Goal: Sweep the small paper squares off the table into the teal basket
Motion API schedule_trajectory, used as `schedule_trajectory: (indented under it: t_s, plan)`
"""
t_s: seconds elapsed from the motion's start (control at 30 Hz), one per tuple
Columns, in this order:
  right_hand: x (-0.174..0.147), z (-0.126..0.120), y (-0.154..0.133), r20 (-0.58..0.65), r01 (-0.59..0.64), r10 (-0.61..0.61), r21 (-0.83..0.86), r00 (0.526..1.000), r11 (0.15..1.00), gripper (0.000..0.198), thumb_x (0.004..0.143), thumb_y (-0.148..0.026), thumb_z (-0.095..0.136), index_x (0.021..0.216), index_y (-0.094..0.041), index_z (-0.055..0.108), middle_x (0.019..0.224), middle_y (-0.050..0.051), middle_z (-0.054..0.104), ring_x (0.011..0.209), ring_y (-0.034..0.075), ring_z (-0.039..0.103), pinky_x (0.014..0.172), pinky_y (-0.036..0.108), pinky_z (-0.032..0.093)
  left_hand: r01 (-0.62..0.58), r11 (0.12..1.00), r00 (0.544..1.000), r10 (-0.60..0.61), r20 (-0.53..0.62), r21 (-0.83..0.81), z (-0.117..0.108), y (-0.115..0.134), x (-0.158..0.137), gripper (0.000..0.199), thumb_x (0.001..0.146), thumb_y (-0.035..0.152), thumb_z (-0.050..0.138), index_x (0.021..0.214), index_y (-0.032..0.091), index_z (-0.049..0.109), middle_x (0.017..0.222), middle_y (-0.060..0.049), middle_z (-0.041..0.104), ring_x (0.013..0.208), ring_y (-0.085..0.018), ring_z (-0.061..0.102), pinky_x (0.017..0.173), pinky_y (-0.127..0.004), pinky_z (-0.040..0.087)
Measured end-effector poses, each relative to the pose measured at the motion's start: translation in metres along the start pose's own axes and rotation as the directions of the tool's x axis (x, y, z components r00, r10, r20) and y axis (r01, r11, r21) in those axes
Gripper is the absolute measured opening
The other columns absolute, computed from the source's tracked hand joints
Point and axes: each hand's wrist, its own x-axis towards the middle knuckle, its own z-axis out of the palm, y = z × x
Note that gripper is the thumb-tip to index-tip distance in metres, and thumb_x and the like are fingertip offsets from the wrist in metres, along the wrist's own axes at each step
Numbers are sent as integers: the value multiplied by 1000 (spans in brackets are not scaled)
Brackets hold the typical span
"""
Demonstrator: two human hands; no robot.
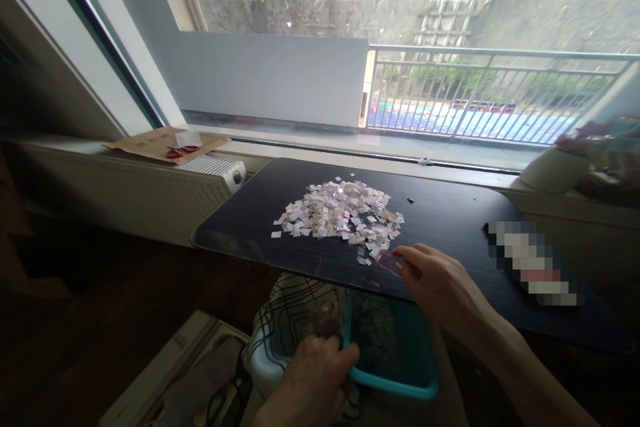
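A heap of small cut paper pieces (340,210) lies spread on the dark tabletop (240,213). My right hand (440,280) is closed on a flat, see-through pinkish piece (389,261). Its tip is down at the tabletop, beside a few loose pieces at the heap's near right edge. Below the table's front edge is a turquoise plastic bin (395,387), with some pale scraps in its shadowed inside. My left hand (320,370) grips the bin's left rim, with the thumb over it; the other fingers are partly hidden.
Red-handled scissors (183,151) lie on brown paper (135,147) on the ledge at left, by a white radiator (200,200). A pixelated object (535,267) lies on the table's right side. Beyond the table is a window (325,0).
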Motion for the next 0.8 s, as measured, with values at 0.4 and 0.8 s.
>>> schedule_trajectory:
  t_s: [0.4,0.8]
  plan:
    - [1,-2,3,-14,-32,31,-49,999,998,29,86,-17,41,104,-20,64,88,4,65,77,16,59,68,26,40,-2,1000,1000,2,12,14,5,-2,-1,28,69,11,53,94,25,55,86,-2,61,80,-23,59,72,-32,44]
    - [-8,-12,9,40,-54,56,-50,998,997,28,86,-17,43,102,-20,65,89,4,64,79,18,59,70,28,42,-26,1000,999,26,-30,10,4,-2,-1,29,69,10,52,93,25,54,84,-2,61,77,-25,59,69,-34,45]
